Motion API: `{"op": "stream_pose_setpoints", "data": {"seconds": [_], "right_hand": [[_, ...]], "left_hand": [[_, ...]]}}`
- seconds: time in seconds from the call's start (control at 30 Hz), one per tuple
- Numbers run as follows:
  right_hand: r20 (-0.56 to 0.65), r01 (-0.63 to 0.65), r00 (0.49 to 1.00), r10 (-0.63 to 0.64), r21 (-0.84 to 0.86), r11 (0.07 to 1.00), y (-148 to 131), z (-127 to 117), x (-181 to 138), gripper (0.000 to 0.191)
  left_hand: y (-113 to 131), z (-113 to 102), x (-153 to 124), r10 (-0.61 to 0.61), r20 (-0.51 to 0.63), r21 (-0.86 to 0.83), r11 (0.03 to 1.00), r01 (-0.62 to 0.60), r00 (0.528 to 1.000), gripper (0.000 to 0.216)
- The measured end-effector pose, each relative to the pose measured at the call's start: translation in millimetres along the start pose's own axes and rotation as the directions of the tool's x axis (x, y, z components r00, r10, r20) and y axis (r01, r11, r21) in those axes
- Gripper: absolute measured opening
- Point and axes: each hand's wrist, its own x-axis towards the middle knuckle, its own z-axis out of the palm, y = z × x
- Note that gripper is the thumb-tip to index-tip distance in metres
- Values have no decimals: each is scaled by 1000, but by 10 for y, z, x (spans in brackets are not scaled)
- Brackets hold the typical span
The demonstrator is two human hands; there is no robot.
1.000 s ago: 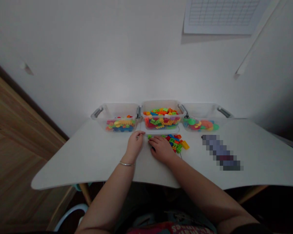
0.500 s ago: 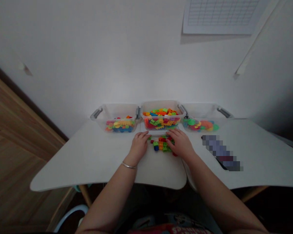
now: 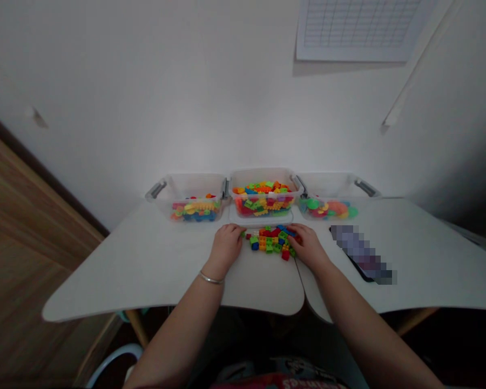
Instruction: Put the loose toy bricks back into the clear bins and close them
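Note:
A small pile of toy building blocks (image 3: 269,244) in green, yellow, red and blue lies on the white table between my hands. My left hand (image 3: 227,244), with a silver bangle on its wrist, rests at the pile's left side. Its fingertips are by a small green block (image 3: 243,234); it seems to touch it but not grip it. My right hand (image 3: 308,246) curves round the pile's right edge, thumb and fingers apart, touching blocks there. Blue blocks (image 3: 285,230) lie beside its fingertips, and a red block (image 3: 285,255) sits at the near side.
Behind the pile stand three clear bins: the left bin (image 3: 178,189), the middle bin (image 3: 263,175) and the right bin (image 3: 328,186), each holding colourful plastic pieces. A pale lid (image 3: 247,220) lies before the middle one. A blurred phone (image 3: 360,251) is at right on the table (image 3: 146,270).
My right hand has drawn back to the right, uncovering more of the blocks, among them blue and red ones. My left hand has shifted slightly towards me. The view has tilted a little.

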Motion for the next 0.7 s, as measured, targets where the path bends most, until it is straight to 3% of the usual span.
{"op": "stream_pose_setpoints", "data": {"seconds": [0.23, 0.37, 0.43, 0.57, 0.7], "right_hand": [[-36, -24, 999, 24, -20, 1000, -29, 90, -13, 41], [-33, -15, 999, 15, -2, 1000, -13, 90, 7, 39], [-47, -21, 999, 21, 10, 1000, -6, 87, 12, 38], [-63, -28, 998, 30, 33, 999, -2, 86, 11, 37], [-61, -30, 998, 33, 45, 999, 6, 92, 9, 36]], "left_hand": [[11, 7, -19, -15, -36, -130, 991, 10, 999, 34], [12, -7, -13, -78, 25, -159, 984, 81, 997, 32], [-1, -16, -2, -129, 16, -257, 958, 129, 991, 29], [-20, -38, 52, -298, -75, -595, 779, 197, 952, 24], [24, -126, 188, -428, -236, -812, 580, 66, 872, 27]]}}
